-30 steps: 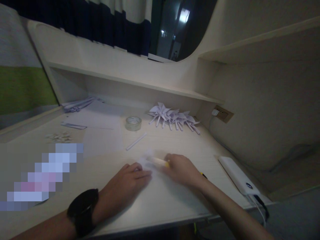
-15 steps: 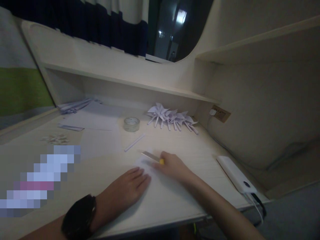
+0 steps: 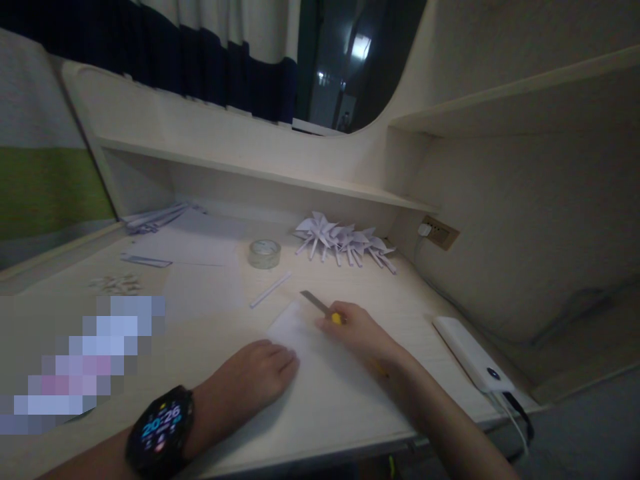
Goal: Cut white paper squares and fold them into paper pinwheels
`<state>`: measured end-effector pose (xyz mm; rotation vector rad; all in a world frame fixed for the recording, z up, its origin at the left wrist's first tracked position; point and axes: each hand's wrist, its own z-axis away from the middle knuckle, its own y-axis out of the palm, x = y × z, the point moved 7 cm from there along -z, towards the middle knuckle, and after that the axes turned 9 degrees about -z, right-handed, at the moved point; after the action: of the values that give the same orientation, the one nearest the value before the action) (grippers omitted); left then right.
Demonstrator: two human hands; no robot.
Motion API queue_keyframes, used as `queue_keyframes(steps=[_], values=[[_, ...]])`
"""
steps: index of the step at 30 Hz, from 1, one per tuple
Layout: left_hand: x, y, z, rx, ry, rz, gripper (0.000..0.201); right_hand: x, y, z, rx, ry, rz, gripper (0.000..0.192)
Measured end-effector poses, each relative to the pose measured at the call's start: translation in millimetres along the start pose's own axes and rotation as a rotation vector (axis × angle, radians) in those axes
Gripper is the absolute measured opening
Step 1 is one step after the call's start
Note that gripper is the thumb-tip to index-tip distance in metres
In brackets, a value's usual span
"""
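Note:
My left hand [image 3: 255,377] lies flat on the desk, fingers pressing the near left edge of a white paper sheet [image 3: 320,373]. A black smartwatch [image 3: 159,430] sits on that wrist. My right hand [image 3: 357,330] grips a yellow-handled utility knife [image 3: 320,305], whose grey blade points up and left over the sheet's far corner.
A roll of clear tape [image 3: 265,253] and a thin white paper stick [image 3: 271,289] lie beyond the sheet. Several folded paper pinwheels [image 3: 345,241] are heaped at the back. A white power bank [image 3: 473,361] with a cable sits at the right edge. Paper scraps [image 3: 150,219] lie at the far left.
My right hand has slid the knife up and away along the sheet's right side to its far corner. My left hand has drawn back slightly, still on the paper.

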<state>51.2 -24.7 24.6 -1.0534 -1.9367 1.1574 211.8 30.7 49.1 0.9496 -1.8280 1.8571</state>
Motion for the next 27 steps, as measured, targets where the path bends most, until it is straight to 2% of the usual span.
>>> queue_keyframes(steps=[5,10,16,19,22,25,27], values=[[-3.2,2.8,0.2,0.026,0.017,-0.058,0.02,1.6,3.4,4.2,0.044,0.024,-0.048,0.03],[-4.8,4.0,-0.1,0.016,0.01,-0.091,0.019,0.0,17.0,8.9,0.133,0.069,-0.159,0.032],[-10.4,-14.1,-2.3,-0.052,0.009,0.03,0.024,-1.1,17.2,11.1,0.186,0.081,-0.217,0.03],[-11.2,-17.1,-2.0,0.002,-0.028,0.084,0.023,-2.5,12.0,12.5,0.186,0.088,-0.152,0.032],[-9.4,-15.4,-0.1,0.054,-0.082,0.145,0.018,-3.6,9.6,11.6,0.148,0.065,0.015,0.034],[-8.6,-14.9,1.2,0.045,-0.096,0.189,0.018,-0.9,15.3,8.7,0.089,0.008,0.251,0.039],[-8.4,-14.2,1.6,0.027,-0.096,0.208,0.02,-1.5,22.5,6.9,0.068,0.024,0.374,0.045]])
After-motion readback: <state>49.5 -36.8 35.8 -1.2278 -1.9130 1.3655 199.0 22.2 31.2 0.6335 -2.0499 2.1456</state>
